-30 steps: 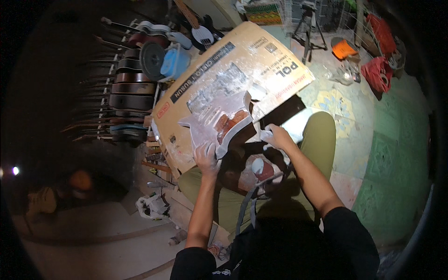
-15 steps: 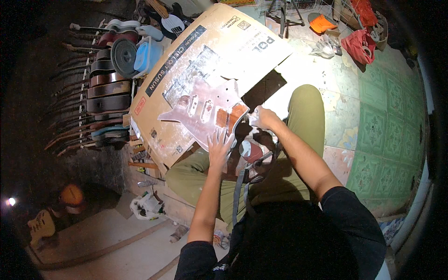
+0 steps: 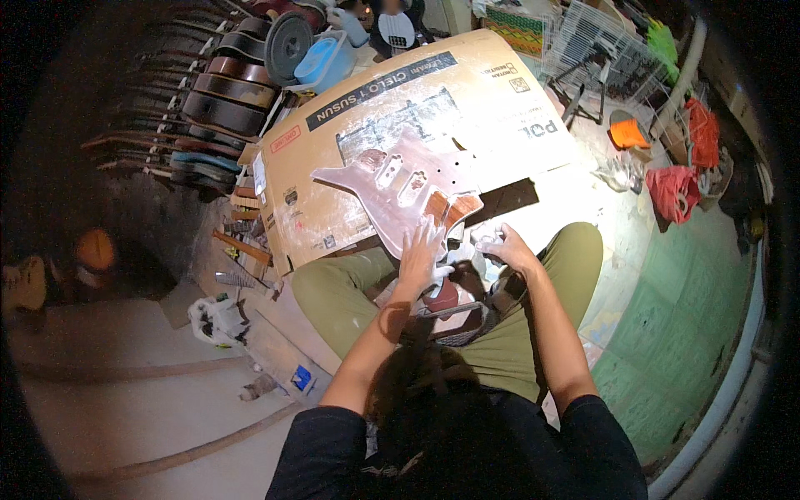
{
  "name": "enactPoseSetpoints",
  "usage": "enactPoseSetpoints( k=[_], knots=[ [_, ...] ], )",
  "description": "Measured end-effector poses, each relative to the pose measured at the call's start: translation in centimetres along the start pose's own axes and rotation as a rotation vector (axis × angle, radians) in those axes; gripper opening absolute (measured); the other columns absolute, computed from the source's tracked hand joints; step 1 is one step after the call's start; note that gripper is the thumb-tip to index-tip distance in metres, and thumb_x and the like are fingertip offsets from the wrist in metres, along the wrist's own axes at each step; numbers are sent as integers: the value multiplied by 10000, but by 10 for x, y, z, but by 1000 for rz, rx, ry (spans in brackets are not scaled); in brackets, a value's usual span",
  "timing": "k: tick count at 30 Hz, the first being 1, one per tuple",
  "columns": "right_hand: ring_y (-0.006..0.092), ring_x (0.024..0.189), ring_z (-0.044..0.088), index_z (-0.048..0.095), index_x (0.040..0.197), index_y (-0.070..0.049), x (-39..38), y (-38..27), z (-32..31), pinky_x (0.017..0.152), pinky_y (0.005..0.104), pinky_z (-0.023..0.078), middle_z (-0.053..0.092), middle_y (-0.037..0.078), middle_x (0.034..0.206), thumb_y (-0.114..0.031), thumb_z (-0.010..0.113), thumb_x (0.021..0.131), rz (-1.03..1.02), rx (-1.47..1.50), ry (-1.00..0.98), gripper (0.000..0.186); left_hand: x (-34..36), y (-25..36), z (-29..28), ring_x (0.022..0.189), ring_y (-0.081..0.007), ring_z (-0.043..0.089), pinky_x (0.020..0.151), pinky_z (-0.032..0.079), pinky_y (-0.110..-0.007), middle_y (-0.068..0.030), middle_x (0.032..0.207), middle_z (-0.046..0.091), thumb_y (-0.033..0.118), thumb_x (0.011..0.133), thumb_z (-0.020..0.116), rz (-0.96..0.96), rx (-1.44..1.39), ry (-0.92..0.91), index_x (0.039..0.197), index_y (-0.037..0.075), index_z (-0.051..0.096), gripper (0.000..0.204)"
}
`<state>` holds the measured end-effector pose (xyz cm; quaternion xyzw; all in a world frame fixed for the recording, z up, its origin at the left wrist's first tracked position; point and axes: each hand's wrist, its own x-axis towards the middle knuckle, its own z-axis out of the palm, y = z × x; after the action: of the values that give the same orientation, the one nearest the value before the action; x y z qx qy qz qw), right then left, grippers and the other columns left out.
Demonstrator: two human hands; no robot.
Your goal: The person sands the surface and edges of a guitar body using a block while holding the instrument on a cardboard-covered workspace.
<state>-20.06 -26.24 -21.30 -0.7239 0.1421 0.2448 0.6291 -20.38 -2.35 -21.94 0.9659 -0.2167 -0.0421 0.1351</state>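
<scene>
Guitar body lying under the left hand, right hand curling just beside it.
The left hand (image 3: 423, 254) is spreading its fingers over the near edge of the guitar body (image 3: 379, 197), which is extending ahead of it above a cardboard sheet (image 3: 292, 171). The right hand (image 3: 510, 248) is bending its fingers (whether they are pinching anything, I cannot tell). Several guitars (image 3: 221, 112) are standing well apart, beyond the left hand and to its left.
</scene>
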Motion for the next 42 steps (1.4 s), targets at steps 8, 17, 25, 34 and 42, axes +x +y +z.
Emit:
enactPoseSetpoints(
  k=[8, 17, 25, 34, 42],
  knots=[
    [134, 888, 620, 600, 1170, 8, 1, 25, 10, 769, 282, 514, 661, 75, 1020, -201, 623, 907, 100, 378, -199, 337, -17, 30, 34, 1026, -189, 634, 884, 498, -305, -161, 1150, 651, 125, 906, 681, -217, -1234, 48, 1299, -44, 521, 457],
    [89, 696, 546, 655, 1001, -33, -3, 4, 38, 622, 247, 449, 627, 8, 823, -344, 651, 934, 45, -52, 17, 317, -27, 1, 30, 707, -100, 640, 643, 548, -250, -67, 852, 684, 110, 867, 738, -459, -1192, 151, 1002, -44, 635, 229],
    [417, 1060, 527, 541, 1131, 76, 133, -29, -40, 940, 456, 418, 551, 276, 1115, -227, 674, 860, -401, -484, 867, 428, -6, -18, 15, 786, -146, 665, 670, 567, -278, -109, 960, 667, 54, 925, 657, -563, -1606, 452, 1187, -32, 515, 310],
    [336, 1043, 537, 582, 1092, -5, 115, -62, -9, 911, 391, 441, 542, 195, 1133, -162, 713, 853, -295, -834, 940, 315, 7, -10, -12, 805, -157, 637, 738, 567, -322, -79, 1027, 613, 110, 925, 669, -729, -1950, 323, 1221, 31, 513, 344],
    [242, 1016, 570, 588, 1130, -15, -8, -43, 63, 887, 352, 456, 578, 136, 1116, -95, 699, 826, -621, -355, 538, 334, 11, 8, 8, 916, -118, 605, 804, 525, -289, -19, 1015, 616, 119, 934, 663, -417, -1773, -9, 1166, 36, 557, 268]
  ],
)
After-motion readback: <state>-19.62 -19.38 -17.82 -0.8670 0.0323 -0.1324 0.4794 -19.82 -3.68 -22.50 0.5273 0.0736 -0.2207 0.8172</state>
